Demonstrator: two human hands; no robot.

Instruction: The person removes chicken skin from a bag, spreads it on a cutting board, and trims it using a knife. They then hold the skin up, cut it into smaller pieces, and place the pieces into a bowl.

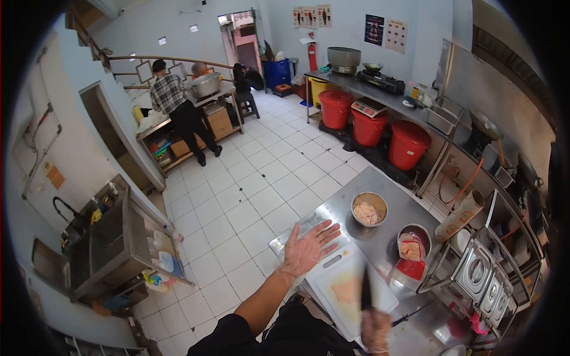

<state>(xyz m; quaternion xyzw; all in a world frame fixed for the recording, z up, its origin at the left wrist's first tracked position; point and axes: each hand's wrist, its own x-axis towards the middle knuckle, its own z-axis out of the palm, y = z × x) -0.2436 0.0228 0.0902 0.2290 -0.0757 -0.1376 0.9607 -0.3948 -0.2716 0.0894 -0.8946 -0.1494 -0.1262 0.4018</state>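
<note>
My left hand (307, 248), in a clear plastic glove, hovers flat with fingers spread over the near corner of the steel table (386, 204), just left of a white cutting board (350, 288). My right hand (375, 330) grips a dark-bladed knife (366, 289) whose blade points up over the board. A pale piece of raw meat (346, 291) lies on the board beside the blade. Past the board stand a metal bowl of chopped meat (369, 209) and a second metal bowl (413, 242) holding a bag, with a red lid (411, 269) below it.
Three red buckets (369, 126) stand under the far counter with a scale and stove on top. A person in a plaid shirt (178, 107) works at a distant table with a big pot. A steel sink unit (113, 243) is at left. White tiled floor lies between.
</note>
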